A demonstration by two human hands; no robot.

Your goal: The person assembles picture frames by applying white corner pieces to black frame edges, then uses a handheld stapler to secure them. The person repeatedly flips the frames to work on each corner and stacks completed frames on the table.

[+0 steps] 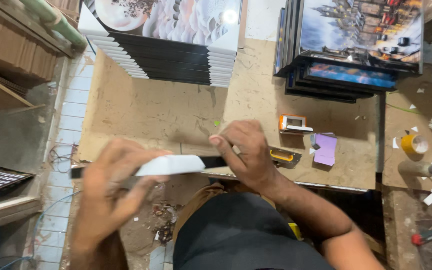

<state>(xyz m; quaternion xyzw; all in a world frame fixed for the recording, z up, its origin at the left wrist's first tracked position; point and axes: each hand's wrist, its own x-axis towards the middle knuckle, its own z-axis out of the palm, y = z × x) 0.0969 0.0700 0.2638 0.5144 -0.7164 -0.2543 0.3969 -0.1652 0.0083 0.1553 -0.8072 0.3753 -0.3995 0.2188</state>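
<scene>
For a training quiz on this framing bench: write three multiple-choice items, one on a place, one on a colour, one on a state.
1. Where does the roll of yellow tape lie?
A. on the bench at the right
B. on the tiled floor at the left
C. on top of the stacked frames

2. What colour is the small block beside the orange tool?
A. green
B. purple
C. red

3. How is the black frame with its white corner piece held?
A. by both hands
B. lying untouched
C. by one hand only

Answers: 1 A, it sits on the bench right of the block; 2 B, its faces are purple; 3 A, the left hand and right hand both grip it.
</scene>
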